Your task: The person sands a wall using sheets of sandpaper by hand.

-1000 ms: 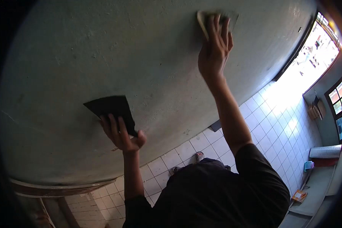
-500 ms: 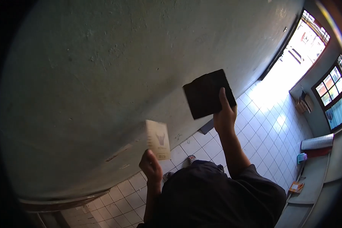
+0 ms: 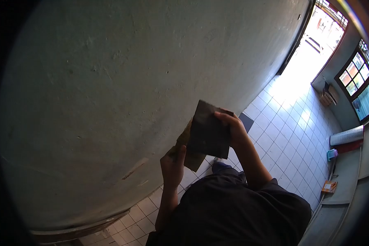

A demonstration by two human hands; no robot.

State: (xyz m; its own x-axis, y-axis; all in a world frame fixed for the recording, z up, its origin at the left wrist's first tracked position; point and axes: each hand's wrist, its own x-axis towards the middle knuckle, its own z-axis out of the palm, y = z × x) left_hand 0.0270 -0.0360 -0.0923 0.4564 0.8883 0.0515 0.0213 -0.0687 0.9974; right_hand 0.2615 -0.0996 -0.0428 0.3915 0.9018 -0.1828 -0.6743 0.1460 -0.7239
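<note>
My right hand (image 3: 236,129) pinches a dark grey sheet of sandpaper (image 3: 209,133) by its right edge, the thumb lying over its face. Behind it is a second, yellowish-brown sheet (image 3: 195,162), overlapped so that only its left and lower margins show. My left hand (image 3: 173,167) grips this rear sheet at its lower left, thumb raised along the edge. Both sheets are in front of my body, near the greenish wall (image 3: 110,90). Whether the two sheets press together I cannot tell.
A flat dark grey piece (image 3: 246,121) lies on the white tiled floor (image 3: 274,143) by the wall. Along the right stand a light shelf or bench (image 3: 336,213), an orange packet (image 3: 329,187) and a rolled white item (image 3: 346,135). A bright doorway (image 3: 317,37) opens at the upper right.
My hands have come together. The dark sheet has moved down and left, and the left hand's sheet, whose pale printed face showed before, now sits behind it.
</note>
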